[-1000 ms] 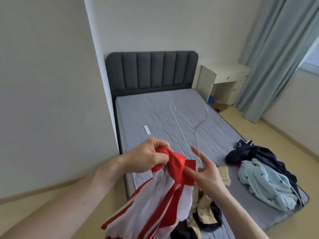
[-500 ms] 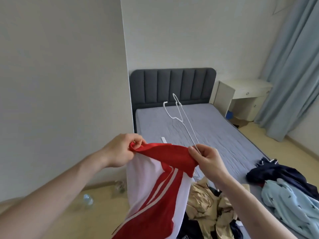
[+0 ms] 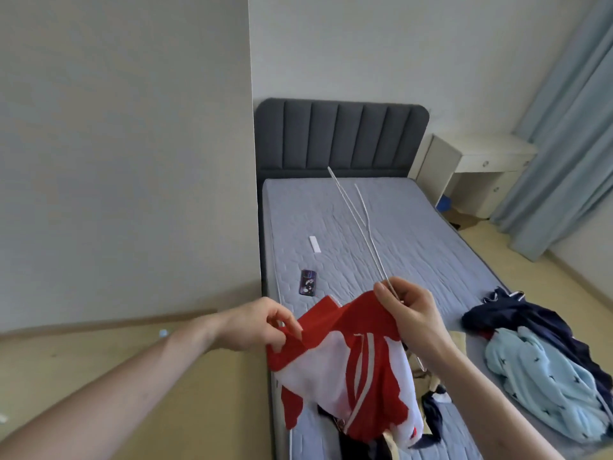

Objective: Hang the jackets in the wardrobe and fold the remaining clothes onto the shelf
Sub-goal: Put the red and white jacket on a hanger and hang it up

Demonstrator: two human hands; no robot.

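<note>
Jacket (image 3: 345,360) red-white, no readable writing | hands: left (image 3: 262,323) pinches jacket; right (image 3: 411,310) grips hanger (image 3: 361,227)

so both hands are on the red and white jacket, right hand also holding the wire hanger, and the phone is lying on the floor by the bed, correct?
Not quite. In the head view the phone lies on the bed, near its left edge, not on the floor. The rest holds: the left hand and right hand both grip the red and white jacket, and the right hand also holds the wire hanger.
</note>
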